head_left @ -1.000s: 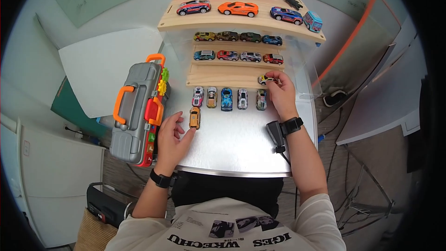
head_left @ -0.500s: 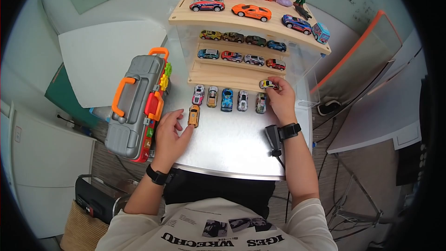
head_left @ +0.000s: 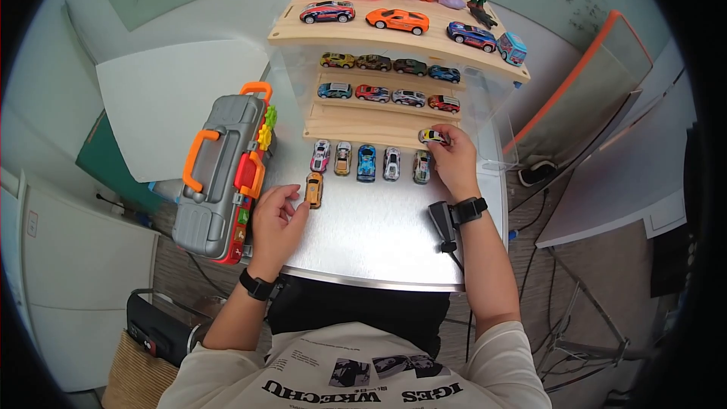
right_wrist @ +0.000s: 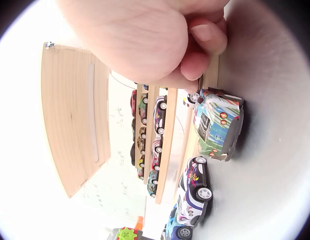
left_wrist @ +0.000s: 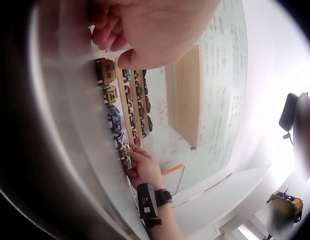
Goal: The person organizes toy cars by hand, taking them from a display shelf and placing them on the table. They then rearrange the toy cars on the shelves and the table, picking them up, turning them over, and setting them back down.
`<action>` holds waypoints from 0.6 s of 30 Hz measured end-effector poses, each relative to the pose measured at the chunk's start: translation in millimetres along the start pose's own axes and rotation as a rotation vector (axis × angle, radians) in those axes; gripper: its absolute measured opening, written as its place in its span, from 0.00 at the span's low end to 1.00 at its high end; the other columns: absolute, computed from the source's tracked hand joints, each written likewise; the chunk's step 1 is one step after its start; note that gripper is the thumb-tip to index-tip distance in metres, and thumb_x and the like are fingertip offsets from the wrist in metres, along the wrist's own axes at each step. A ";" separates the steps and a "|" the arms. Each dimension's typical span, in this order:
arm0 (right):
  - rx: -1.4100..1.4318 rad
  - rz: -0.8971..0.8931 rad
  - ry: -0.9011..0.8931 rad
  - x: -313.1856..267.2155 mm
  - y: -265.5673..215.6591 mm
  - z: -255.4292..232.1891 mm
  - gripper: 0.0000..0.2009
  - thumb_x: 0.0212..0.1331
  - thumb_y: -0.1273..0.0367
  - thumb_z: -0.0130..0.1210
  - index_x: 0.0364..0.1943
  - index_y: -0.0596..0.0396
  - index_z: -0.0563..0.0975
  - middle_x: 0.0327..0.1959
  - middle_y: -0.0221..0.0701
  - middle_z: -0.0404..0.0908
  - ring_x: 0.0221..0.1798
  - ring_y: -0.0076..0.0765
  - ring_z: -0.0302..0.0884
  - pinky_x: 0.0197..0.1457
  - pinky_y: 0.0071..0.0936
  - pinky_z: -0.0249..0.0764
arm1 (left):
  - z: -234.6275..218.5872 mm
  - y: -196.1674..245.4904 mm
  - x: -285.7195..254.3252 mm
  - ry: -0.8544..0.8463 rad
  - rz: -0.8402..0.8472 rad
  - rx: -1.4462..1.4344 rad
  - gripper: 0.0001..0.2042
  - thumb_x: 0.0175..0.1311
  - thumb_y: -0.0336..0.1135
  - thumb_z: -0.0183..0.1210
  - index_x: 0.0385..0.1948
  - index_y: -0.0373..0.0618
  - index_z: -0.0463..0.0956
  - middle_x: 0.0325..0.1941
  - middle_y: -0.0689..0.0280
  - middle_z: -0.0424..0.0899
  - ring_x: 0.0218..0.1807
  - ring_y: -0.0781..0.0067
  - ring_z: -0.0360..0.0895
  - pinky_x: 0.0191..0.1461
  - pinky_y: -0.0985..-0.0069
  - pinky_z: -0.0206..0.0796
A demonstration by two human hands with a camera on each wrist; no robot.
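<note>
My right hand [head_left: 457,165] pinches a small yellow-and-white toy car [head_left: 432,136] at the right end of the lowest wooden step [head_left: 363,123]. In front of that step stands a row of toy cars, from a pink-and-white car [head_left: 321,156] past a blue car [head_left: 366,163] and a white car [head_left: 391,163] to a green patterned car [right_wrist: 219,127] just below my right hand. An orange-yellow toy car [head_left: 314,191] sits nearer to me at the left. Beside it my left hand [head_left: 277,226] has loosely bent fingers, its thumb tip right at the car's side.
Toy cars fill the two upper steps [head_left: 390,102]. Dolls, larger cars such as an orange one [head_left: 397,20], and a small bus [head_left: 511,48] stand on the wooden top [head_left: 348,36]. A grey toolbox [head_left: 219,174] with orange handles stands left on the metal table [head_left: 371,246].
The head view has shifted slightly. My right fingers have drawn back a little on the yellow-and-white car, so more of it shows. My left hand stays beside the orange-yellow car.
</note>
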State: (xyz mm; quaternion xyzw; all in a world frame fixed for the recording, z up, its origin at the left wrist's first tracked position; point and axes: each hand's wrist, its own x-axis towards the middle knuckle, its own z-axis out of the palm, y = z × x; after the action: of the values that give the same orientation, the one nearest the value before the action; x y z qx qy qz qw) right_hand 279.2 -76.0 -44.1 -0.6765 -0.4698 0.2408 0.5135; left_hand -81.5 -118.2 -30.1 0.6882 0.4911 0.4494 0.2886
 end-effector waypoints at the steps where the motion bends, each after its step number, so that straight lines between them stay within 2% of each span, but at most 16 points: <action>1: -0.024 -0.025 0.002 -0.6 -1.4 0.1 0.15 0.59 0.77 0.64 0.50 0.62 0.83 0.47 0.39 0.83 0.40 0.30 0.85 0.45 0.26 0.81 | 0.2 0.2 -0.1 0.000 0.001 0.005 0.15 0.59 0.23 0.67 0.48 0.36 0.82 0.40 0.65 0.81 0.29 0.83 0.70 0.30 0.82 0.63; 3: -0.047 -0.049 0.005 -0.4 0.7 0.4 0.14 0.59 0.77 0.65 0.50 0.63 0.83 0.47 0.39 0.83 0.39 0.30 0.85 0.44 0.26 0.81 | 0.5 1.7 -0.3 -0.001 0.007 0.013 0.15 0.59 0.23 0.67 0.48 0.36 0.82 0.40 0.65 0.81 0.29 0.82 0.70 0.30 0.82 0.63; 5: -0.012 -0.113 0.008 1.2 8.5 2.3 0.14 0.63 0.77 0.63 0.52 0.59 0.81 0.28 0.26 0.83 0.20 0.15 0.71 0.21 0.18 0.66 | 0.5 2.9 -0.6 0.000 0.012 0.020 0.15 0.58 0.23 0.67 0.48 0.36 0.82 0.40 0.65 0.81 0.29 0.82 0.70 0.30 0.82 0.63; 8: 0.033 -0.074 -0.001 -3.6 -3.7 1.8 0.14 0.63 0.76 0.64 0.52 0.58 0.81 0.27 0.24 0.82 0.19 0.14 0.70 0.21 0.18 0.65 | 0.6 3.1 -0.1 -0.001 0.011 0.037 0.14 0.58 0.23 0.67 0.48 0.36 0.82 0.39 0.64 0.81 0.29 0.82 0.70 0.30 0.82 0.64; 12: 0.125 -0.054 -0.002 -6.6 -8.9 2.6 0.13 0.64 0.75 0.64 0.52 0.58 0.82 0.27 0.23 0.82 0.19 0.14 0.70 0.21 0.18 0.64 | 1.0 2.2 -0.7 0.005 0.027 0.065 0.14 0.58 0.23 0.67 0.47 0.36 0.82 0.39 0.63 0.81 0.29 0.79 0.72 0.32 0.79 0.66; 14: 0.182 -0.004 0.000 -8.8 -16.6 0.5 0.15 0.60 0.75 0.67 0.52 0.62 0.83 0.42 0.32 0.87 0.37 0.21 0.82 0.43 0.21 0.78 | 0.8 2.6 -0.7 0.007 0.033 0.078 0.14 0.58 0.23 0.67 0.47 0.36 0.82 0.39 0.63 0.81 0.29 0.77 0.72 0.33 0.78 0.67; 16: 0.215 -0.063 0.004 -13.3 -27.9 -2.5 0.15 0.61 0.74 0.67 0.52 0.62 0.83 0.43 0.31 0.87 0.38 0.20 0.82 0.43 0.19 0.78 | 1.5 3.4 -1.0 0.014 0.054 0.103 0.14 0.57 0.24 0.67 0.46 0.36 0.82 0.38 0.62 0.81 0.29 0.74 0.73 0.35 0.76 0.69; 18: 0.242 -0.129 0.003 -17.8 -42.0 -9.6 0.15 0.62 0.74 0.67 0.52 0.62 0.83 0.43 0.31 0.87 0.40 0.19 0.82 0.43 0.18 0.77 | 2.0 2.3 -1.7 0.019 0.078 0.120 0.15 0.58 0.23 0.67 0.47 0.36 0.82 0.39 0.62 0.82 0.29 0.76 0.73 0.34 0.77 0.68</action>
State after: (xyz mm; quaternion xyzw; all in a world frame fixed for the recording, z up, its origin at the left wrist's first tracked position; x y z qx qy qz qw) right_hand 262.7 -94.9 -4.8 -0.5783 -0.4790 0.2611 0.6066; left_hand -78.9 -120.5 -29.5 0.7188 0.4926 0.4364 0.2243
